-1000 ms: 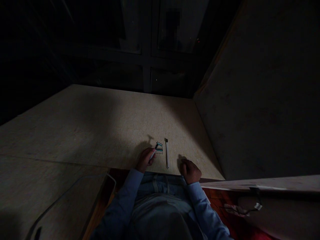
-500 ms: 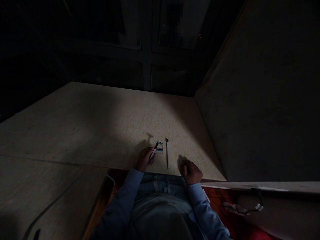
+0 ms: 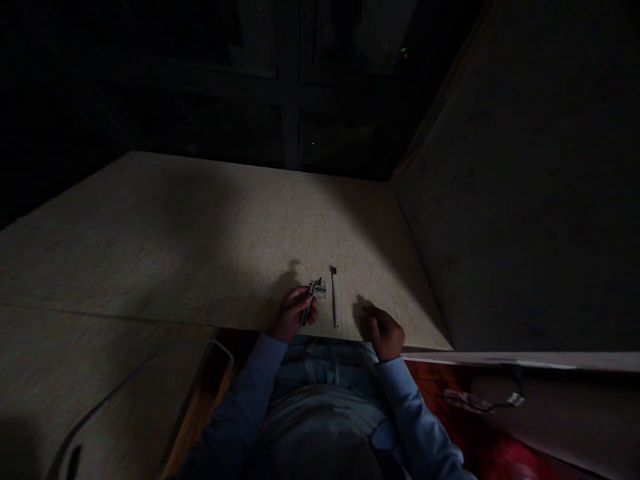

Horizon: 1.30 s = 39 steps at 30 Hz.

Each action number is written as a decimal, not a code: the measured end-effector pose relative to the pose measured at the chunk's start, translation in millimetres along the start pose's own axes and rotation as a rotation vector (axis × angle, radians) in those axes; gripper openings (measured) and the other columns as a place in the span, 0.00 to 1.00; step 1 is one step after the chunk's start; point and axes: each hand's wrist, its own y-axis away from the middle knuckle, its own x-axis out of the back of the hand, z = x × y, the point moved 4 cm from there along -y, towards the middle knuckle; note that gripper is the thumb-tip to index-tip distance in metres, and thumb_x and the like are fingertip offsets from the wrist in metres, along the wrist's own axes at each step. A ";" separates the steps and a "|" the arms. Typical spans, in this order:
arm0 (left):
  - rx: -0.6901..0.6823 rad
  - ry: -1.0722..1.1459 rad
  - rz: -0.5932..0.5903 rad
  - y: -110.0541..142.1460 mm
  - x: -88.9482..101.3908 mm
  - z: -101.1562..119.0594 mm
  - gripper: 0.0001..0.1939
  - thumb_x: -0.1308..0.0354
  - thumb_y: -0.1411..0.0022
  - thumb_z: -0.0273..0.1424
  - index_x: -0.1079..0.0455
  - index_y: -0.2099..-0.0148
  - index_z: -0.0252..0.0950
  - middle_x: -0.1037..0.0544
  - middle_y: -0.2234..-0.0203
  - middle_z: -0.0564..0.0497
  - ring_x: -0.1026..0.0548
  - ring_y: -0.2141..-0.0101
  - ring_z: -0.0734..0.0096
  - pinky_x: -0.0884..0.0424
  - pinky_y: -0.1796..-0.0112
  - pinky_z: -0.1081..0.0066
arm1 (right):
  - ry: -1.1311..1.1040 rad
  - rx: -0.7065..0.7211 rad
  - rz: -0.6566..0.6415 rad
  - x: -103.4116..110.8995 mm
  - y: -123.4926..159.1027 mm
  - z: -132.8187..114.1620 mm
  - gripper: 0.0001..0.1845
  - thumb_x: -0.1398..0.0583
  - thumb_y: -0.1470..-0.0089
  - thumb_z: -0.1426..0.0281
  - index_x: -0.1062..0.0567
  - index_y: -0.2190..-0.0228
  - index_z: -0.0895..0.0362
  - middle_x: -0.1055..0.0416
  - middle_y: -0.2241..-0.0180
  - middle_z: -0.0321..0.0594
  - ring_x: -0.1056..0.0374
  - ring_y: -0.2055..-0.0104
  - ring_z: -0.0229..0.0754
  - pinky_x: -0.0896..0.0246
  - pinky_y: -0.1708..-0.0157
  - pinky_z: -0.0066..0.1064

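Observation:
My left hand (image 3: 293, 315) grips a razor (image 3: 309, 303) by its handle, just above the near edge of the table. The razor's head points away from me. Right beside that head lies a small clear case (image 3: 321, 289) with a teal and dark piece in it, partly hidden by the razor. A thin pale stick with a dark head (image 3: 335, 300) lies lengthwise on the table between my hands; its kind is hard to make out. My right hand (image 3: 386, 333) rests at the table edge, fingers curled in, and I cannot see whether anything is inside.
The pale table (image 3: 260, 220) reaches back to a dark window frame (image 3: 291, 133). A dark wall panel (image 3: 520, 200) stands along the right. At lower left a cable (image 3: 120, 387) runs over another pale surface. Red fabric (image 3: 505, 460) lies at lower right.
The razor has turned in my left hand, so its head shows dark and edge-on instead of its teal face. My right hand stays at the table edge. The view has tipped slightly.

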 end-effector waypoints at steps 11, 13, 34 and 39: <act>0.061 -0.034 -0.115 4.9 -9.0 -14.3 0.22 0.32 0.47 0.46 0.31 0.62 0.33 0.26 0.78 0.54 0.38 0.88 0.83 0.49 0.88 0.80 | -0.543 -0.091 -0.162 4.3 -16.4 -51.0 0.16 0.42 0.38 0.62 0.21 0.54 0.56 0.19 0.63 0.44 0.24 0.64 0.43 0.28 0.62 0.34; 0.057 -0.075 -0.100 6.0 -10.8 -12.4 0.23 0.31 0.49 0.47 0.32 0.65 0.34 0.27 0.79 0.55 0.39 0.88 0.83 0.51 0.87 0.79 | -0.579 -0.104 -0.200 2.5 -25.3 -56.3 0.17 0.41 0.38 0.61 0.22 0.53 0.56 0.21 0.66 0.42 0.26 0.67 0.42 0.29 0.64 0.33; 0.129 -0.156 -0.157 -9.8 -3.8 -19.2 0.31 0.28 0.58 0.56 0.30 0.69 0.32 0.29 0.81 0.54 0.34 0.82 0.79 0.40 0.79 0.76 | -0.956 -0.151 -0.543 -40.8 -40.7 -67.2 0.27 0.31 0.49 0.56 0.22 0.50 0.54 0.26 0.65 0.39 0.30 0.64 0.40 0.31 0.60 0.34; 0.138 -0.158 -0.213 -10.5 -4.3 -21.2 0.31 0.27 0.60 0.56 0.28 0.72 0.30 0.31 0.84 0.53 0.36 0.83 0.78 0.42 0.80 0.74 | -0.981 -0.147 -0.522 -37.3 -44.8 -70.6 0.27 0.29 0.51 0.56 0.21 0.51 0.53 0.27 0.67 0.37 0.31 0.66 0.39 0.31 0.62 0.33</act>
